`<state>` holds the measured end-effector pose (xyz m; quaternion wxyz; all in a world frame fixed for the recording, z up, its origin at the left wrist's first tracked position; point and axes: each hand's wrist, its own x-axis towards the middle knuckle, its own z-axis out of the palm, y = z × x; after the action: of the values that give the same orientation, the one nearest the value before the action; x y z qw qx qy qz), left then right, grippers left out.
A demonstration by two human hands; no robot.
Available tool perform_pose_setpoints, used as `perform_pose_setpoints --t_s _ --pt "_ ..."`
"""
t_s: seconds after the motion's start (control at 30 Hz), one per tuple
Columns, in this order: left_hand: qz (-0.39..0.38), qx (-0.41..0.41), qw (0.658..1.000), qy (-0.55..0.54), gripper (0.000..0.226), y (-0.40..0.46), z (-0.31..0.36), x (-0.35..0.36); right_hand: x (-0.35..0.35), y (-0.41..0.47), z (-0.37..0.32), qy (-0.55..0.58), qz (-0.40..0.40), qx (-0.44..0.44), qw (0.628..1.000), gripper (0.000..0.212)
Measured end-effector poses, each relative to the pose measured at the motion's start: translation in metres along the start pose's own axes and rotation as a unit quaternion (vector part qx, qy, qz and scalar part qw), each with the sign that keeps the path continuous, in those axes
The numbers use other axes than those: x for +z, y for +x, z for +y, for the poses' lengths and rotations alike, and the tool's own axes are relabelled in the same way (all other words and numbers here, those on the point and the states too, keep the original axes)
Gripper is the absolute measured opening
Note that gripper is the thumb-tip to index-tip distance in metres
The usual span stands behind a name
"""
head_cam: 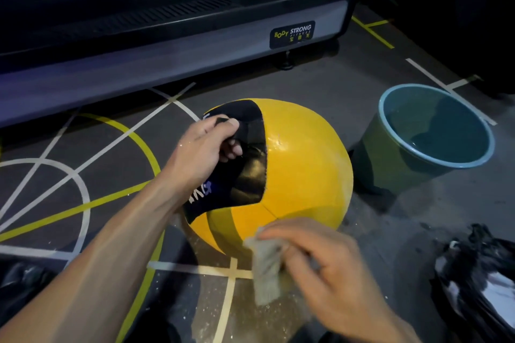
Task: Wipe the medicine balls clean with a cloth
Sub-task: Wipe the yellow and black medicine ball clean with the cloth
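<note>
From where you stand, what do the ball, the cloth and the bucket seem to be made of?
Ball: probably synthetic leather, glossy; stitched seams join yellow and black panels, and it shows highlights.
Cloth: woven fabric, pale grey and matt, hanging limp from the right hand.
Bucket: likely plastic, smooth with a rolled rim; it holds water.

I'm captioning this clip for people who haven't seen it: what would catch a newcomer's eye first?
The big yellow-and-black medicine ball at centre floor, steadied by the left hand gripping its black strap. Near its lower edge, the right hand holds a pale cloth against it. A teal bucket of water stands just right.
</note>
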<state>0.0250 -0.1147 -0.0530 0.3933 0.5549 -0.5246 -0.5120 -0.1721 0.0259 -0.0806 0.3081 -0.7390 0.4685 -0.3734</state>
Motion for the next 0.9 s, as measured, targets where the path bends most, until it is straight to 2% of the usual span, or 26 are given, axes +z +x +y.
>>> perform_pose_setpoints --t_s 0.1,0.2,0.27,0.33,0.4,0.5,0.57,0.6,0.67,0.7,0.8,0.9 --pt "0.083 0.007 0.996 -0.008 0.028 0.007 0.0 -0.009 -0.029 -0.007 0.008 0.071 0.176 0.109 0.976 0.029" --pt "0.114 0.005 0.993 -0.002 0.026 0.009 -0.004 -0.021 -0.059 0.003 0.031 0.106 0.339 0.184 0.916 0.04" --pt "0.123 0.006 0.992 0.005 0.03 0.009 -0.007 -0.026 -0.073 0.018 0.052 0.173 0.409 0.218 0.869 0.036" --pt "0.129 0.008 0.991 0.017 0.034 0.007 -0.009 -0.028 -0.078 0.04 0.069 0.23 0.44 0.241 0.834 0.031" --pt "0.135 0.008 0.99 0.036 0.035 0.005 -0.009 -0.027 -0.074 0.058 0.075 0.205 0.435 0.248 0.841 0.033" --pt "0.136 0.025 0.986 0.096 0.033 -0.002 -0.007 -0.025 -0.052 0.067 0.064 0.138 0.326 0.221 0.909 0.035" --pt "0.156 0.081 0.961 0.215 0.015 -0.01 -0.004 -0.023 -0.037 0.063 0.054 0.091 0.255 0.198 0.942 0.035" --pt "0.162 0.124 0.937 0.283 0.017 -0.016 0.0 -0.02 -0.032 0.06 0.051 0.073 0.242 0.186 0.95 0.036" --pt "0.115 0.207 0.899 0.369 0.044 -0.026 0.01 -0.008 -0.027 0.056 0.048 0.064 0.237 0.173 0.954 0.037" --pt "0.07 0.217 0.891 0.394 0.052 -0.029 0.013 -0.001 -0.025 0.055 0.047 0.065 0.235 0.167 0.955 0.037" --pt "-0.03 0.186 0.868 0.46 0.06 -0.028 0.003 0.009 -0.01 0.048 0.035 0.045 0.235 0.107 0.965 0.039" --pt "-0.038 0.189 0.867 0.46 0.058 -0.025 -0.008 -0.004 0.024 0.027 0.024 -0.045 0.16 -0.031 0.986 0.041"
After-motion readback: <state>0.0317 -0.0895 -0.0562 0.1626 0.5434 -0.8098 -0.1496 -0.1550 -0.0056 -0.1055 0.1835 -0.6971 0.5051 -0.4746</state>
